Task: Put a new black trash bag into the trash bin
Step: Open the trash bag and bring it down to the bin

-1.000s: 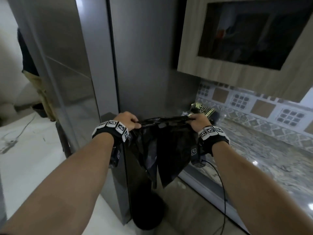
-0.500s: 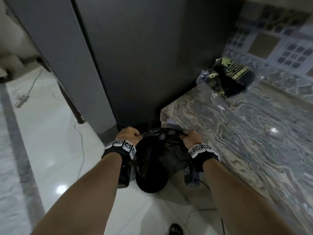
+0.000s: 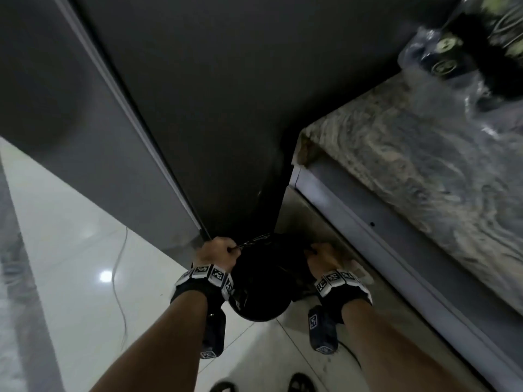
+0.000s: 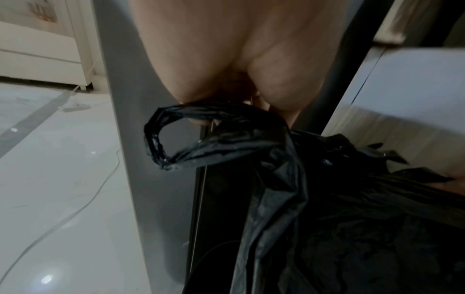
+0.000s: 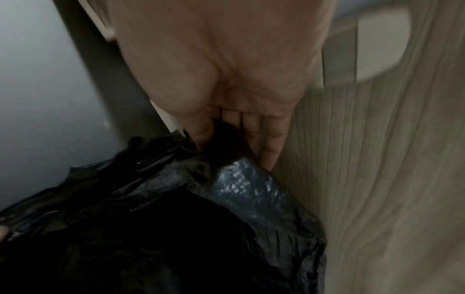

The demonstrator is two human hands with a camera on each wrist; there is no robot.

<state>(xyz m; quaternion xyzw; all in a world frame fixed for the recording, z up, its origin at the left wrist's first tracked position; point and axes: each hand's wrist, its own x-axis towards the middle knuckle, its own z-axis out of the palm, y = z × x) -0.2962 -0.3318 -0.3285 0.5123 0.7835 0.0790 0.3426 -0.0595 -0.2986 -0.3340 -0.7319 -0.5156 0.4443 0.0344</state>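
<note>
A round black trash bin (image 3: 259,309) stands on the floor between the fridge and the counter cabinet. The black trash bag (image 3: 266,267) hangs into its mouth, held spread between my two hands. My left hand (image 3: 219,254) grips the bag's left edge, and a bag handle loop (image 4: 173,135) sticks out beside the fingers in the left wrist view. My right hand (image 3: 322,257) pinches the right edge of the bag (image 5: 226,179) close against the wood-grain cabinet front (image 5: 365,179). How deep the bag reaches inside the bin is hidden.
A tall grey fridge (image 3: 141,94) rises right behind the bin. A marble counter (image 3: 410,154) on the right holds a clear pack of bags (image 3: 458,52). A white cable (image 3: 119,278) runs over the glossy floor at left. My shoes (image 3: 300,383) show at the bottom.
Both hands have moved down with the bag from counter height to the bin's mouth. My head has tilted down, so the wall cabinet and tiles have left the view.
</note>
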